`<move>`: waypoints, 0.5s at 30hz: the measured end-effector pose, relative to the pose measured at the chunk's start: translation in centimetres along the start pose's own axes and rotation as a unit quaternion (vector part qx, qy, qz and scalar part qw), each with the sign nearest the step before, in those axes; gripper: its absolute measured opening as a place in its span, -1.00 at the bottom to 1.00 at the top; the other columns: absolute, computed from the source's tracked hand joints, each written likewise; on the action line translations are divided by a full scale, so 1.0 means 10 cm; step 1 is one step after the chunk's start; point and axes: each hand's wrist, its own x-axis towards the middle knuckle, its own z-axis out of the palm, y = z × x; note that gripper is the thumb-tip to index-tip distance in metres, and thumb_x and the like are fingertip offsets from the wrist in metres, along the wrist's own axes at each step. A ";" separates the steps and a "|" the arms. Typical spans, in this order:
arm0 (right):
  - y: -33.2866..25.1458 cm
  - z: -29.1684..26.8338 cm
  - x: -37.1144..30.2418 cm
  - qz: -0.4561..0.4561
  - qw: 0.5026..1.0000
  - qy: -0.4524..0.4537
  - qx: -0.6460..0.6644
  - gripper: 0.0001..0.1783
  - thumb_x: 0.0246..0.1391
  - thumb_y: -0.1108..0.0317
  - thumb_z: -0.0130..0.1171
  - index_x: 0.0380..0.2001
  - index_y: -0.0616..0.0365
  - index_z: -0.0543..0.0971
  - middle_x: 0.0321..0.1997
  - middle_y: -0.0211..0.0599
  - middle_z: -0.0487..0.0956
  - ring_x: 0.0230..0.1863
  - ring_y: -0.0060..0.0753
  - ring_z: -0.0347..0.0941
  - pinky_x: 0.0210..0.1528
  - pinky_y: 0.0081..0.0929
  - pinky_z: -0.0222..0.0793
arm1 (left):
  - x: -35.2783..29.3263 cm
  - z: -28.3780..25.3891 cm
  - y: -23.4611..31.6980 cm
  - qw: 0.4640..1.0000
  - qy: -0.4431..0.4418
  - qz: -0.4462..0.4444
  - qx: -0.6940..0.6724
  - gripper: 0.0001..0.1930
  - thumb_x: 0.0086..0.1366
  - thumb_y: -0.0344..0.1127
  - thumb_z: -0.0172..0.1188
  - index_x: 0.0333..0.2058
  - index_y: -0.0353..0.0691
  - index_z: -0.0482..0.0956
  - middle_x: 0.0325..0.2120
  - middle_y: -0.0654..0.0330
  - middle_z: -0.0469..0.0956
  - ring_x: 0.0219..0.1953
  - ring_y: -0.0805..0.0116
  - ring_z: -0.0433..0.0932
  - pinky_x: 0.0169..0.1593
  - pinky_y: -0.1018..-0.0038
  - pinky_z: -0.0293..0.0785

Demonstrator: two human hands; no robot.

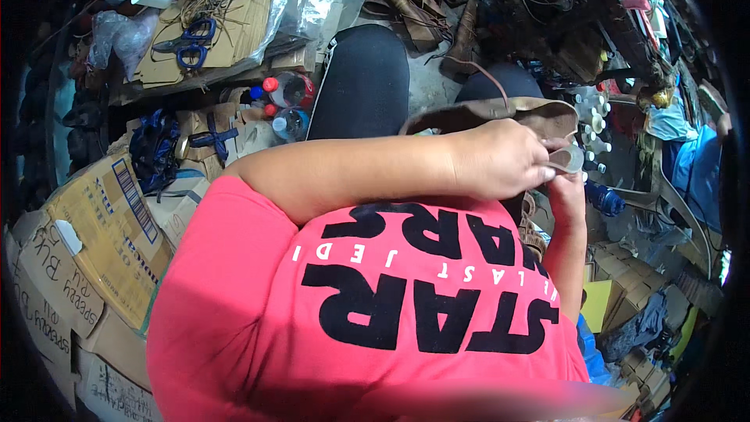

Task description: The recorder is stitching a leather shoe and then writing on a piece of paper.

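My left arm reaches across my body, and my left hand is closed, its fingertips pinching a small greyish-tan piece of leather with a rounded end. Close beside it, my right hand grips the same piece from below, its fingers partly hidden. Just beyond both hands, a larger curved brown leather piece spans my lap near my knees. A thin reddish-brown strip rises from it. Whether the small piece is joined to the larger one cannot be seen.
Blue-handled scissors lie on stacked cardboard at the far left. Plastic bottles stand beside my left leg, and several small white-capped bottles to the right. Leather scraps litter the floor ahead. Cardboard boxes crowd my left.
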 end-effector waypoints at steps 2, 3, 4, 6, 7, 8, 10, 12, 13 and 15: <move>-0.03 0.13 0.08 0.005 0.999 0.009 -0.041 -0.52 0.02 0.32 0.28 0.01 0.19 0.41 -0.22 -0.47 0.51 -0.21 -0.63 0.42 -0.14 -0.62 0.33 | 0.03 -0.11 -0.03 0.921 -0.095 -0.252 -0.282 -0.69 0.35 -0.13 0.01 -0.45 -0.22 0.53 -0.55 0.27 0.48 -0.51 0.47 0.45 -0.38 0.46 0.42; -0.07 0.18 0.11 0.011 0.996 0.019 -0.086 -0.52 0.05 0.27 0.26 0.01 0.21 0.42 -0.25 -0.46 0.52 -0.25 -0.64 0.42 -0.18 -0.63 0.33 | 0.04 -0.19 -0.07 0.836 -0.120 -0.374 -0.384 -0.67 0.39 -0.09 -0.03 -0.32 -0.24 0.52 -0.49 0.32 0.51 -0.47 0.59 0.44 -0.35 0.53 0.43; -0.11 0.19 0.13 0.009 0.996 0.016 -0.086 -0.52 0.05 0.27 0.26 0.01 0.21 0.42 -0.25 -0.46 0.52 -0.25 -0.64 0.42 -0.18 -0.63 0.33 | -0.05 -0.10 -0.23 0.834 -0.043 -0.342 -0.430 -0.69 0.39 -0.11 -0.03 -0.24 -0.25 0.52 -0.44 0.31 0.53 -0.39 0.57 0.47 -0.29 0.53 0.45; -0.18 0.18 0.17 0.117 0.985 -0.034 -0.120 -0.52 0.08 0.26 0.24 0.04 0.24 0.42 -0.28 -0.44 0.53 -0.33 -0.65 0.40 -0.25 -0.63 0.33 | -0.11 -0.03 -0.37 0.778 0.035 -0.365 -0.510 -0.65 0.37 -0.13 -0.03 -0.31 -0.34 0.56 -0.44 0.27 0.55 -0.39 0.59 0.44 -0.26 0.53 0.43; -0.22 0.20 0.18 0.135 0.983 -0.046 -0.111 -0.47 0.05 0.28 0.27 0.05 0.28 0.39 -0.31 -0.40 0.53 -0.38 -0.62 0.40 -0.29 -0.63 0.33 | -0.12 0.00 -0.41 0.791 0.054 -0.339 -0.506 -0.68 0.37 -0.14 -0.02 -0.29 -0.30 0.55 -0.47 0.16 0.57 -0.42 0.44 0.52 -0.26 0.45 0.44; -0.25 0.25 0.17 0.134 0.983 -0.049 -0.113 -0.47 0.05 0.28 0.27 0.05 0.28 0.39 -0.31 -0.40 0.53 -0.38 -0.62 0.40 -0.29 -0.63 0.33 | -0.12 -0.01 -0.46 0.792 0.057 -0.338 -0.505 -0.68 0.37 -0.14 -0.02 -0.29 -0.30 0.55 -0.47 0.16 0.57 -0.42 0.44 0.52 -0.26 0.45 0.44; -0.32 0.39 0.14 0.147 0.985 -0.061 -0.066 -0.45 0.02 0.30 0.29 0.04 0.30 0.37 -0.34 -0.37 0.53 -0.41 -0.60 0.41 -0.33 -0.63 0.33 | -0.10 -0.05 -0.53 0.949 0.023 -0.251 -0.190 -0.65 0.38 -0.09 -0.01 -0.25 -0.31 0.53 -0.44 0.17 0.57 -0.33 0.45 0.51 -0.25 0.45 0.42; -0.13 0.32 0.19 0.129 0.990 -0.021 -0.050 -0.52 -0.01 0.28 0.31 -0.07 0.25 0.41 -0.45 -0.46 0.49 -0.45 -0.63 0.36 -0.36 -0.68 0.24 | -0.07 -0.10 -0.53 0.972 0.049 -0.199 -0.116 -0.66 0.36 -0.10 0.00 -0.32 -0.31 0.52 -0.46 0.03 0.54 -0.37 0.27 0.53 -0.26 0.38 0.40; -0.07 0.34 0.24 0.115 0.993 -0.012 -0.036 -0.55 0.00 0.26 0.30 -0.09 0.22 0.42 -0.47 -0.49 0.48 -0.48 -0.66 0.31 -0.38 -0.70 0.20 | -0.06 -0.11 -0.53 0.976 0.038 -0.202 -0.079 -0.66 0.35 -0.10 0.01 -0.35 -0.31 0.52 -0.45 -0.01 0.54 -0.38 0.17 0.53 -0.28 0.36 0.40; 0.00 0.36 0.33 0.107 0.994 0.010 -0.008 -0.65 0.02 0.22 0.28 -0.20 0.16 0.48 -0.51 -0.59 0.43 -0.53 -0.74 0.18 -0.43 -0.73 0.07 | -0.07 -0.05 -0.65 0.989 0.072 -0.127 0.030 -0.68 0.32 -0.11 0.03 -0.39 -0.29 0.50 -0.46 -0.01 0.54 -0.37 -0.02 0.52 -0.30 0.26 0.42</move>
